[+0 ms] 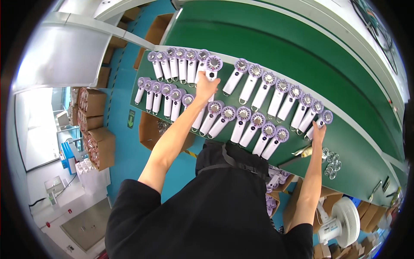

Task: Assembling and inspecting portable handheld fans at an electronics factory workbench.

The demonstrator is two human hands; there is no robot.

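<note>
White handheld fans with round purple heads lie in two rows on a green workbench: a far row [262,90] and a near row [239,128]. Over the left part of the far row, my left hand [206,89] is closed round the handle of one handheld fan [214,64], its head pointing away from me. At the right end of that row, my right hand [318,131] grips the handle of another handheld fan [327,117]. My fingers partly cover both handles. Small metal loops show at the handle ends of many fans.
Round clear-and-silver parts [331,163] lie to the right of my right forearm. A tool with a pale yellow part [306,152] rests by that forearm. Below the bench edge are cardboard boxes [148,131] and a white electric fan [346,222]. Stacked cartons [101,146] stand at left.
</note>
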